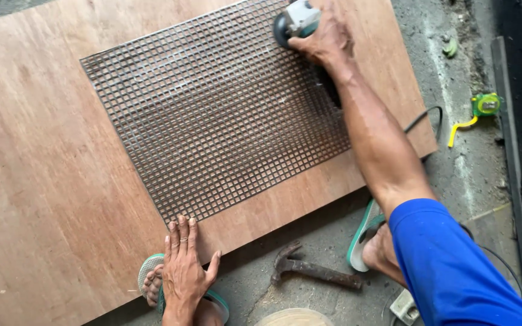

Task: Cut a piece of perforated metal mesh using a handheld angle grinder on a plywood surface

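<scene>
The metal grid panel [215, 111] lies flat on a plywood sheet [43, 181] on the ground. At its far right corner the right hand [324, 36] wraps closed around an angle grinder [294, 21], likely to steady it. The left hand [183, 265], fingers spread flat, presses the near edge — seemingly pinning the panel. A rusty hammer [315, 271] lies near; a tape measure [481, 108] sits far right.
</scene>
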